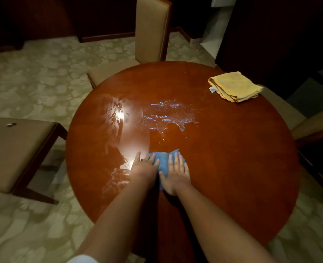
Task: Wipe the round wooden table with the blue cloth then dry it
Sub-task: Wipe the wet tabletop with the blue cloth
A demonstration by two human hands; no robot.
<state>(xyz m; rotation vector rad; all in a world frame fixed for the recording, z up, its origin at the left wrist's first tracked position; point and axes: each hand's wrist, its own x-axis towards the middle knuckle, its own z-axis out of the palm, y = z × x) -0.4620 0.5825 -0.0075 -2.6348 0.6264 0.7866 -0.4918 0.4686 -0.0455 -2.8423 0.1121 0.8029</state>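
We press the blue cloth (164,161) flat on the wet tabletop (223,149), left grip (144,167) and right grip (175,172) both open-fingered; yellow cloth (235,86) lies well apart.

Blue cloth (164,161) flat on wet round wooden table (223,149), near front.

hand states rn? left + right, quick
Left hand: open, fingers straight, pressing the blue cloth's left edge.
Right hand: open, fingers flat, pressing down on the blue cloth.
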